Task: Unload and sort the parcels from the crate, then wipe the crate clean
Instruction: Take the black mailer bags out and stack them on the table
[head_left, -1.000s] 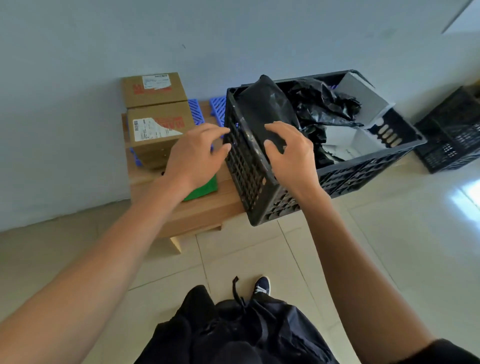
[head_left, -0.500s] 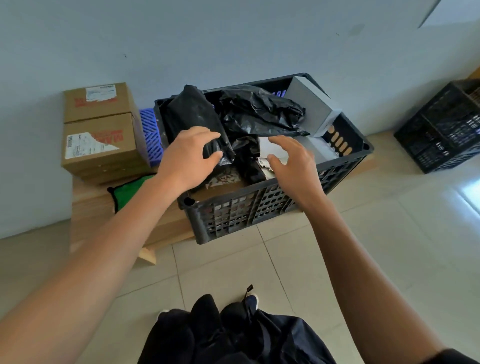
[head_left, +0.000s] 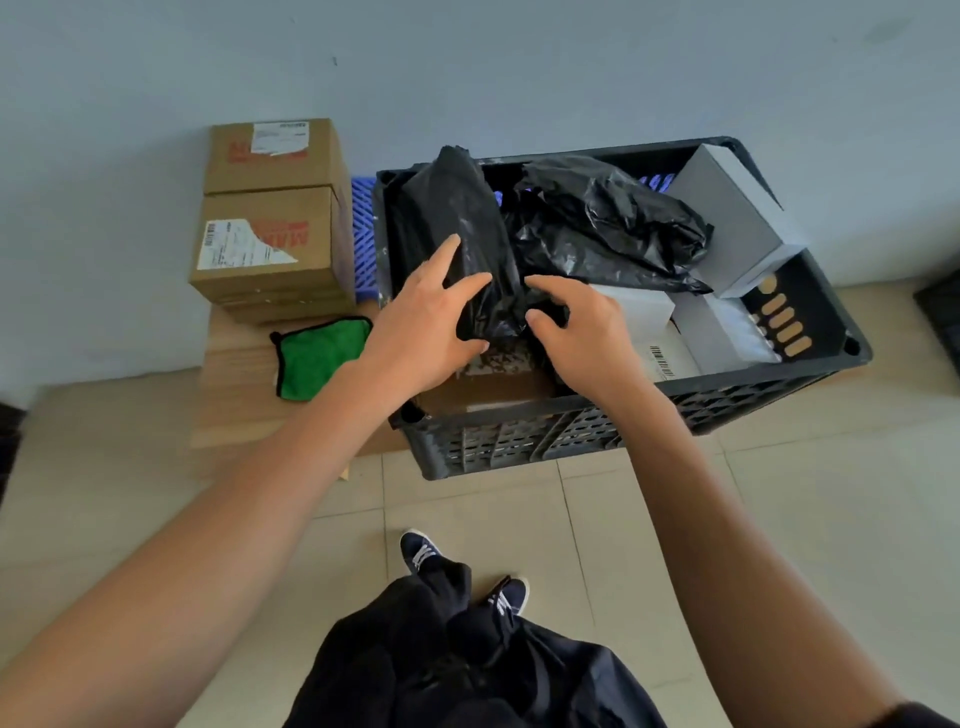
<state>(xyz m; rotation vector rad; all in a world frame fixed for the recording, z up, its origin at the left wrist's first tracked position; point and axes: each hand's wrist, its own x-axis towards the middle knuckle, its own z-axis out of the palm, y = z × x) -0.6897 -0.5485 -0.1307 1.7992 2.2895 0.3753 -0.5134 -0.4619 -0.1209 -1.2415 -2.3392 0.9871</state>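
Observation:
A black plastic crate (head_left: 519, 441) stands on the tiled floor against the wall, full of parcels. A long parcel in black plastic (head_left: 457, 218) leans at its left end. My left hand (head_left: 421, 332) grips the lower left side of that parcel, fingers spread over it. On the parcel's lower right edge rests my right hand (head_left: 582, 332), fingers curled round it. A crumpled black bag parcel (head_left: 613, 223), a grey box (head_left: 727, 218), white parcels (head_left: 722, 332) and a brown box (head_left: 488, 395) also lie in the crate.
Two stacked cardboard boxes (head_left: 270, 213) sit on a low wooden platform (head_left: 234, 395) left of the crate, with a green cloth (head_left: 317, 358) and a blue plastic grid (head_left: 363, 234) beside them. My shoes (head_left: 421, 551) stand on the tiles in front.
My left hand has gone from outside the crate's left end onto the black parcel. My right hand has closed in on the same parcel. The view has shifted to face the crate squarely.

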